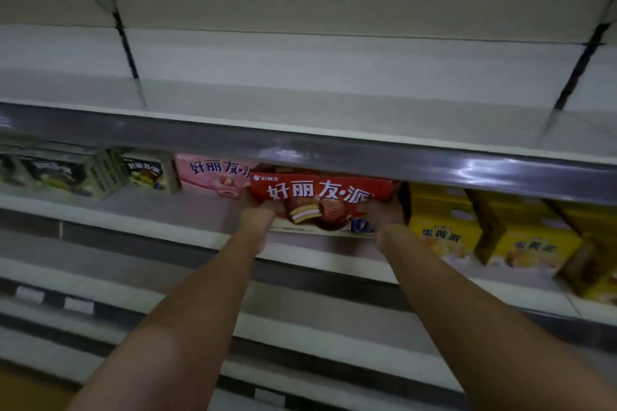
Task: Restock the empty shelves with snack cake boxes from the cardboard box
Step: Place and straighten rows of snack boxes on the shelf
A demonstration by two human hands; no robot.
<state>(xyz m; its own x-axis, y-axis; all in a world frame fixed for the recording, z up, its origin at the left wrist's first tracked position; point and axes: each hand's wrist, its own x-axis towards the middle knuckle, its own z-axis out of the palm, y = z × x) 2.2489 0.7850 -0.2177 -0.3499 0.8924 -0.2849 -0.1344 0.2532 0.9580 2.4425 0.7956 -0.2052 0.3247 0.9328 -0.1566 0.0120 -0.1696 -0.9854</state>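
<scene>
A red snack cake box is held between two bare hands at the front of the middle shelf, its printed face turned toward the camera. The left hand is placed at the box's lower left corner, with the fingers wrapped round the edge; the right hand is placed at the lower right corner in the same manner. How far the fingers reach behind the box cannot be told, since they are hidden by the carton and softened by blur. The box's top edge is tucked beneath the grey rail of the shelf above, and its bottom edge appears to be resting on, or just above, the shelf surface.

Just behind and to the left of the red box, a pink box of the same brand is seen, partly covered by the red one. Further left, pale boxes with dark printing are set on the same shelf. To the right, just beside the right hand, yellow boxes are lined up in a row running toward the frame's edge.

The upper shelf is shown as a bare white surface. Lower shelf edges with small white labels are visible below the forearms.
</scene>
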